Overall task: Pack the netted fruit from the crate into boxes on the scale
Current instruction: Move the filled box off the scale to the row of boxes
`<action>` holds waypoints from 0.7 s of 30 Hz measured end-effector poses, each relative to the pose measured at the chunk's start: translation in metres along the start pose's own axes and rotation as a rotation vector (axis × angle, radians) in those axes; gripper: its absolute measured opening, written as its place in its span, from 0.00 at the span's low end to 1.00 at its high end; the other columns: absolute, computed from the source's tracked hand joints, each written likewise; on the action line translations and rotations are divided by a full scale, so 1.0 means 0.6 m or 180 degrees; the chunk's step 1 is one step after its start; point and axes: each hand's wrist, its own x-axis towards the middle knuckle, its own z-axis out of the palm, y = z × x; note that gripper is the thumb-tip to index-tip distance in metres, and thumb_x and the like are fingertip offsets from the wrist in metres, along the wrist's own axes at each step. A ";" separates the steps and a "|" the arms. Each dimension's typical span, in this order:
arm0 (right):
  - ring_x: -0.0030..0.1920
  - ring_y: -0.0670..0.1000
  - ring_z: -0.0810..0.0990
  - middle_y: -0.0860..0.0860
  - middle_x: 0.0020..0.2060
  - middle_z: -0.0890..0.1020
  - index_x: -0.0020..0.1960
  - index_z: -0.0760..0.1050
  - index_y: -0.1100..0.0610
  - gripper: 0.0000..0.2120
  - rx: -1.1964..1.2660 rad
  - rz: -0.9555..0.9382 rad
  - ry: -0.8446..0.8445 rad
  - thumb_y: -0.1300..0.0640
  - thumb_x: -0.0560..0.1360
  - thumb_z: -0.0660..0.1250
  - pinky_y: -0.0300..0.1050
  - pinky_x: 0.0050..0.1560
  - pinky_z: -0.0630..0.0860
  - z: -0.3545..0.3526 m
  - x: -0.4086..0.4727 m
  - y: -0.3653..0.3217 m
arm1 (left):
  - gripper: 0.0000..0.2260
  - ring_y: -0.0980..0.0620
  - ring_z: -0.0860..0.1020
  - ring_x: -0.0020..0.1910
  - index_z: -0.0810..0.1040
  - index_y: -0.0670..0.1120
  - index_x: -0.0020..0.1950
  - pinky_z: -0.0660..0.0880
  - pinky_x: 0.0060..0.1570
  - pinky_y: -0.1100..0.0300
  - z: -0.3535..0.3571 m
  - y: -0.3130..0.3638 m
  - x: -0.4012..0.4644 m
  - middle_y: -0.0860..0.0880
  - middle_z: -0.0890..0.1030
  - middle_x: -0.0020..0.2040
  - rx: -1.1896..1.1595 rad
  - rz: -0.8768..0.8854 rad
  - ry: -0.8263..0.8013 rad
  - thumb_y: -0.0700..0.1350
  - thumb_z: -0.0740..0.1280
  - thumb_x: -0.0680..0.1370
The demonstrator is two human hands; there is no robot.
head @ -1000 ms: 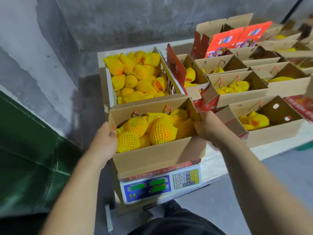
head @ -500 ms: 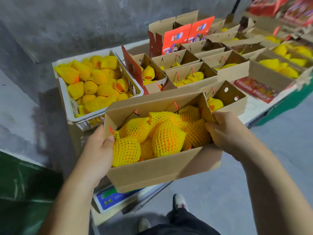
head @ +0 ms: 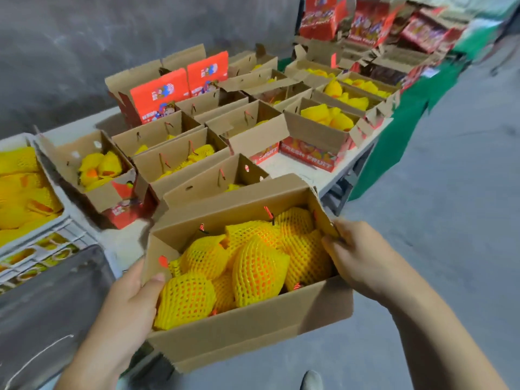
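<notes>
Box (head: 247,327) (fruit-filled) spans crosswise between left hand (head: 132,299) and right hand (head: 357,260), each gripping one short end.

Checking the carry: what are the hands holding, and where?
Both hold the filled box by its short ends: left hand at the left end wall, right hand at the right end wall.

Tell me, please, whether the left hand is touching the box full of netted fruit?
Touching. The head view shows the left hand gripping the box at its end wall, thumb hooked over the rim.
</notes>
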 end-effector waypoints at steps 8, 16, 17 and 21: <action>0.30 0.52 0.69 0.50 0.28 0.69 0.38 0.71 0.58 0.13 0.0072 0.0532 0.0374 0.59 0.81 0.61 0.48 0.33 0.64 -0.175 0.073 0.216 | 0.16 0.60 0.82 0.59 0.81 0.60 0.67 0.76 0.57 0.54 0.289 0.115 0.106 0.61 0.86 0.58 0.0063 0.0404 -0.0493 0.42 0.61 0.87; 0.34 0.55 0.69 0.55 0.31 0.71 0.41 0.74 0.63 0.09 0.0697 0.1130 0.0987 0.61 0.78 0.62 0.51 0.36 0.65 -0.226 0.241 0.341 | 0.16 0.53 0.78 0.61 0.79 0.50 0.72 0.68 0.59 0.60 0.500 0.211 0.359 0.54 0.83 0.62 0.0314 0.0769 -0.0696 0.40 0.62 0.86; 0.34 0.55 0.69 0.56 0.32 0.72 0.42 0.74 0.63 0.08 0.0747 0.1173 0.1003 0.60 0.79 0.62 0.52 0.36 0.65 -0.228 0.266 0.347 | 0.17 0.50 0.77 0.64 0.78 0.51 0.73 0.67 0.63 0.58 0.514 0.218 0.396 0.53 0.81 0.65 0.0355 0.0794 -0.0732 0.41 0.62 0.86; 0.34 0.54 0.69 0.54 0.32 0.72 0.39 0.74 0.59 0.09 0.1069 0.1355 0.1024 0.63 0.78 0.62 0.50 0.36 0.66 -0.223 0.379 0.345 | 0.16 0.47 0.79 0.65 0.80 0.58 0.70 0.73 0.65 0.52 0.549 0.251 0.546 0.53 0.84 0.63 0.0424 0.0817 -0.0889 0.45 0.63 0.84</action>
